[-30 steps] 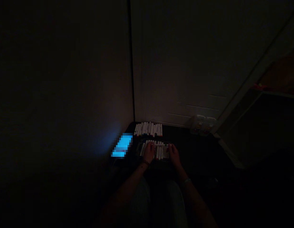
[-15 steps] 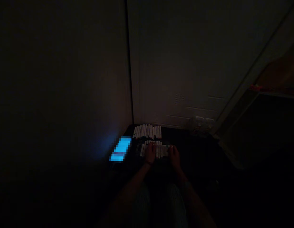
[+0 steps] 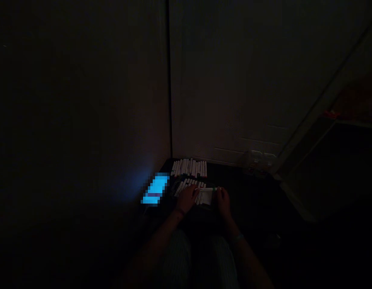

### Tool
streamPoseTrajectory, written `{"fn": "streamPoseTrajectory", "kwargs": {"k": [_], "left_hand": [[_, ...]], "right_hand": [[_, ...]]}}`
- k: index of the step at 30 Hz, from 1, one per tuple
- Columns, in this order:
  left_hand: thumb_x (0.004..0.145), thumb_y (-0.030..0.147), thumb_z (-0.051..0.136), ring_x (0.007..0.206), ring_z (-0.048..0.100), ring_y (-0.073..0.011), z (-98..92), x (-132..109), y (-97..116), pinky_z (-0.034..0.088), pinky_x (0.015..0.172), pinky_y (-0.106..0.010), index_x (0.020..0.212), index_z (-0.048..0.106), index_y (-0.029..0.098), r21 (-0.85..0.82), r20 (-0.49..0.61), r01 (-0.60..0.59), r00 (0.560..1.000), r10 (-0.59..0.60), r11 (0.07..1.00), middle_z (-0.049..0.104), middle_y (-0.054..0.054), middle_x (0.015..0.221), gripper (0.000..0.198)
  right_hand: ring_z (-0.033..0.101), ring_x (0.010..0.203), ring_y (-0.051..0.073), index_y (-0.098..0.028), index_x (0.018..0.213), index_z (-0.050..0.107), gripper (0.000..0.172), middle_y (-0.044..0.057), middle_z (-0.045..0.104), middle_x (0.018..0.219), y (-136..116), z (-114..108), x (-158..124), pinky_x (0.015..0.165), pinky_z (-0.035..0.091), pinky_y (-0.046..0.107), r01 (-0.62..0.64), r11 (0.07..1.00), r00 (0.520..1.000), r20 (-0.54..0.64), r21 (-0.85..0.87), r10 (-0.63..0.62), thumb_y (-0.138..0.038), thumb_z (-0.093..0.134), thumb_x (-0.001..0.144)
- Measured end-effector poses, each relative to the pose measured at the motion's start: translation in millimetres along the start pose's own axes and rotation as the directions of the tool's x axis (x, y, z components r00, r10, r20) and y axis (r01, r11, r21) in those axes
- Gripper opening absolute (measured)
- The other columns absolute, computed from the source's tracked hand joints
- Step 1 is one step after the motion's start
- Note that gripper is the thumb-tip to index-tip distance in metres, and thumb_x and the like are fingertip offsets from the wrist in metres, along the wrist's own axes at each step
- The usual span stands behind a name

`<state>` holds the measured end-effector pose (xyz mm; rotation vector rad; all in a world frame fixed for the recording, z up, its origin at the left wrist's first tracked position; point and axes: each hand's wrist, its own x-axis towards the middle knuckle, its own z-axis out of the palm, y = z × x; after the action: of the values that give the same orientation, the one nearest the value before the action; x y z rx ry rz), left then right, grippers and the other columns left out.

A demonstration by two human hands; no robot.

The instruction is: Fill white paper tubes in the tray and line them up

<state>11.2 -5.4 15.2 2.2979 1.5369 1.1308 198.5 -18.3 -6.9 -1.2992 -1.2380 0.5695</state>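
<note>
A white marker (image 3: 207, 188) with a green band near its right end lies level between my two hands. My left hand (image 3: 188, 196) is closed on its left end, and my right hand (image 3: 223, 200) pinches its right end. Beneath them, several white markers (image 3: 180, 185) lie side by side in what looks like a dark case; my left hand covers part of this row. A pale rectangular patch (image 3: 206, 197) shows below the held marker. Farther back, another row of white markers (image 3: 189, 167), some with coloured ends, lies near the wall. Darkness hides the finer detail.
A glowing blue screen (image 3: 155, 189), pixelated, stands left of the markers by the left wall. Clear plastic containers (image 3: 259, 160) sit at the back right against the wall. The dark table (image 3: 242, 188) meets walls at the back and left. My knees (image 3: 200, 257) are below.
The marker between my hands shows more plainly, its green band now in sight. My left hand has turned and sits slightly lower left. The whole view has shifted a little.
</note>
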Motion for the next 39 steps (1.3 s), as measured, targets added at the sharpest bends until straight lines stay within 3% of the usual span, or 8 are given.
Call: {"fn": "streamPoseTrajectory", "kwargs": {"k": [3, 9, 13, 16, 20, 27, 32, 39], "left_hand": [[0.086, 0.034, 0.033, 0.083, 0.052, -0.0176, -2.1, -3, -6, 0.038, 0.076, -0.031, 0.085, 0.055, 0.020, 0.051, -0.042, -0.024, 0.999, 0.026, 0.998, 0.058, -0.004, 0.082, 0.025], [0.087, 0.031, 0.029, 0.084, 0.051, -0.0163, 1.7, -3, -24, 0.038, 0.077, -0.030, 0.086, 0.055, 0.018, 0.081, -0.073, 0.074, 0.995, -0.069, 0.994, 0.058, -0.005, 0.085, 0.029], [0.086, 0.032, 0.033, 0.086, 0.050, -0.0162, 4.6, -3, -23, 0.036, 0.077, -0.028, 0.086, 0.056, 0.019, 0.188, -0.029, 0.134, 0.991, -0.131, 0.973, 0.059, -0.004, 0.085, 0.027], [0.086, 0.033, 0.034, 0.085, 0.051, -0.0168, 4.9, -3, -19, 0.035, 0.075, -0.028, 0.084, 0.056, 0.020, 0.235, -0.010, 0.116, 0.993, -0.117, 0.965, 0.060, -0.004, 0.083, 0.026], [0.087, 0.031, 0.031, 0.081, 0.052, -0.0160, 3.4, -11, -11, 0.035, 0.074, -0.028, 0.082, 0.056, 0.020, 0.229, 0.004, 0.063, 0.998, -0.065, 0.971, 0.060, -0.004, 0.082, 0.028], [0.088, 0.031, 0.030, 0.079, 0.052, -0.0154, -3.1, -28, -3, 0.036, 0.074, -0.028, 0.080, 0.055, 0.019, 0.218, 0.046, 0.017, 0.999, -0.028, 0.976, 0.058, -0.004, 0.079, 0.029], [0.088, 0.032, 0.029, 0.079, 0.053, -0.0151, -2.1, -24, -3, 0.036, 0.071, -0.027, 0.081, 0.055, 0.019, 0.231, 0.067, 0.001, 0.998, -0.017, 0.973, 0.059, -0.004, 0.082, 0.030], [0.087, 0.037, 0.029, 0.073, 0.056, -0.0147, 2.3, -14, -9, 0.036, 0.063, -0.025, 0.089, 0.056, 0.020, 0.252, 0.126, 0.059, 0.988, -0.093, 0.966, 0.062, -0.004, 0.084, 0.032]], "right_hand": [[0.048, 0.074, 0.016, -0.021, 0.079, 0.060, 0.031, 0.002, 0.055, 0.077, 4, 1, 2, 0.068, 0.036, 0.025, 0.030, 0.998, 1.000, 0.001, -0.059, -0.030, -0.047, 0.043, 0.079], [0.046, 0.080, 0.017, -0.022, 0.071, 0.063, 0.034, 0.003, 0.055, 0.075, 1, 3, 1, 0.076, 0.033, 0.029, 0.192, 0.952, 0.973, 0.169, -0.239, -0.154, -0.049, 0.044, 0.079], [0.045, 0.085, 0.017, -0.022, 0.082, 0.063, 0.036, 0.003, 0.057, 0.083, 2, 2, 0, 0.079, 0.031, 0.031, 0.187, 0.914, 0.978, 0.153, -0.360, -0.140, -0.049, 0.039, 0.081], [0.045, 0.086, 0.018, -0.021, 0.085, 0.062, 0.038, 0.004, 0.058, 0.083, 6, 2, 1, 0.080, 0.031, 0.031, 0.176, 0.896, 0.983, 0.123, -0.407, -0.138, -0.049, 0.037, 0.082], [0.046, 0.085, 0.018, -0.019, 0.084, 0.062, 0.039, 0.005, 0.057, 0.082, 10, 3, 2, 0.078, 0.032, 0.031, 0.168, 0.894, 0.986, 0.076, -0.415, -0.150, -0.048, 0.036, 0.083], [0.046, 0.082, 0.017, -0.020, 0.080, 0.062, 0.039, 0.004, 0.055, 0.078, 8, 1, 2, 0.076, 0.034, 0.029, 0.174, 0.912, 0.984, 0.101, -0.372, -0.147, -0.047, 0.034, 0.084], [0.046, 0.081, 0.017, -0.020, 0.077, 0.061, 0.038, 0.004, 0.054, 0.076, 8, 0, 2, 0.076, 0.034, 0.029, 0.155, 0.922, 0.987, 0.090, -0.354, -0.131, -0.047, 0.035, 0.083], [0.045, 0.081, 0.016, -0.019, 0.076, 0.061, 0.039, 0.004, 0.053, 0.076, 7, 0, 1, 0.076, 0.034, 0.028, 0.166, 0.935, 0.986, 0.083, -0.313, -0.147, -0.047, 0.035, 0.084]]}}
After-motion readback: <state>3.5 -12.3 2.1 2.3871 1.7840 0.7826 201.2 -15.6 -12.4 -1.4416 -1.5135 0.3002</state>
